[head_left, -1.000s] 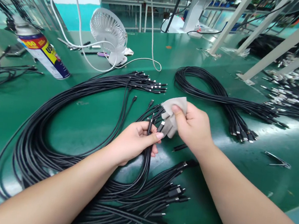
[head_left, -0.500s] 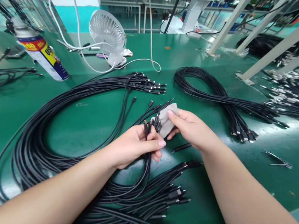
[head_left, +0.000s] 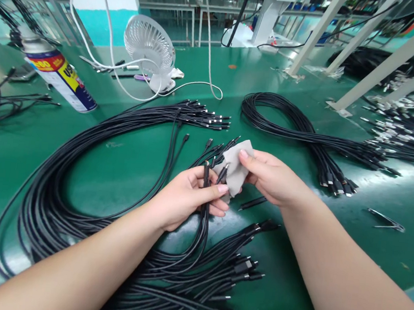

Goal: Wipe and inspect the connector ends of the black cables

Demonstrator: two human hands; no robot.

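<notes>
My left hand (head_left: 197, 193) is closed around several black cables (head_left: 203, 223), whose plug ends stick up past the thumb. In my right hand (head_left: 273, 174) a crumpled light grey cloth (head_left: 238, 165) is pinched between thumb and fingers. The cloth lies against the plug ends beside my left fingers, so part of the plugs is hidden behind it. Below and to the left spreads a large looped bundle of black cables (head_left: 45, 197). Its loose plugs (head_left: 243, 267) point right, under my hands.
A second cable coil (head_left: 272, 100) lies at the right, near tweezers (head_left: 387, 221) and a pile of metal-ended cables (head_left: 398, 126). A white fan (head_left: 150, 45) and a spray can (head_left: 58, 73) stand at the back left. Slanted posts (head_left: 319, 33) rise at the right.
My right hand has shifted slightly to the right with the cloth, which shows more broadly now. The plugs in my left hand have turned a little, and one leans toward the cloth.
</notes>
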